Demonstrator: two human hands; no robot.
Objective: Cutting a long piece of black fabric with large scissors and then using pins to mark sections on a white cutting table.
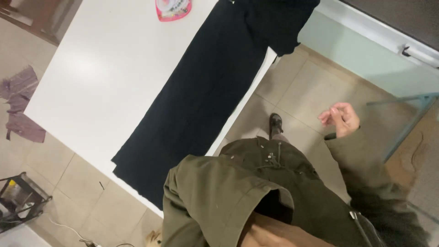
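Note:
My right hand [339, 120] hangs in the air at the right, over the tiled floor and away from the table. Its fingers are curled in and nothing shows in them. An olive jacket sleeve [366, 174] runs from it toward the lower right. My left hand is out of view. A long black garment [201, 96] lies flat along the right side of the white table [100, 77], with its upper end draped over the table's far edge. The olive jacket front [219, 196] fills the bottom, with several small metal bits [270, 158] on it. A dark shoe [275, 124] stands on the floor beside the table.
A pink heart-shaped object [173, 9] sits at the table's far end. Purple cloth [20, 103] lies on the floor at the left. A black wire rack [20, 196] stands at the lower left. A pale green panel [366, 59] and a blue metal frame [411, 114] stand at the right.

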